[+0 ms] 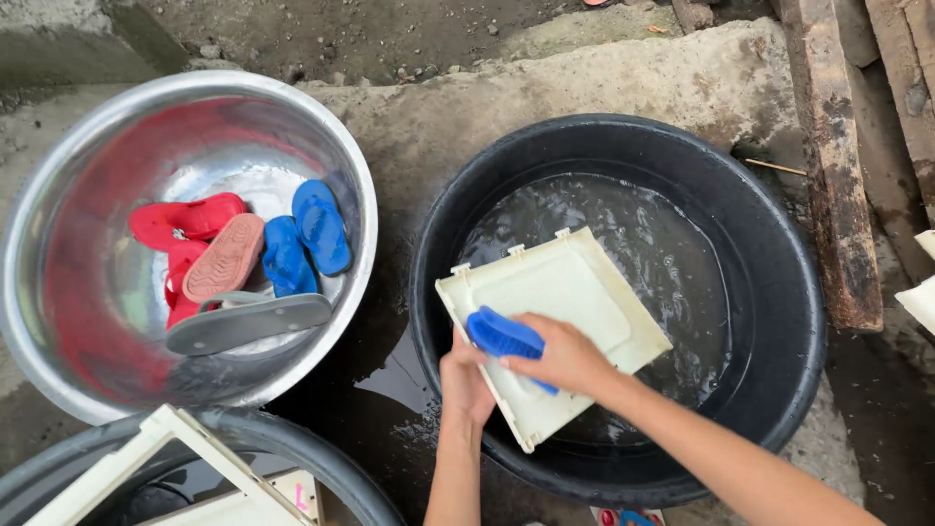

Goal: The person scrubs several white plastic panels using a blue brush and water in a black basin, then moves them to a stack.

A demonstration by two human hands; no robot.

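A cream plastic panel (560,302) with small tabs on its edges leans in a black basin (779,292) of water. My left hand (466,382) grips the panel's near left edge from below. My right hand (560,357) is closed on a blue scrubbing brush (502,336), pressed against the panel's face near its lower left part. The panel's lower corner rests on the basin's near rim.
A big steel bowl (58,205) at the left holds red, blue and grey flip-flops (243,258). Another dark basin (321,458) at bottom left holds cream frame pieces (156,453). Wet concrete lies between. Weathered wooden planks (833,166) stand at the right.
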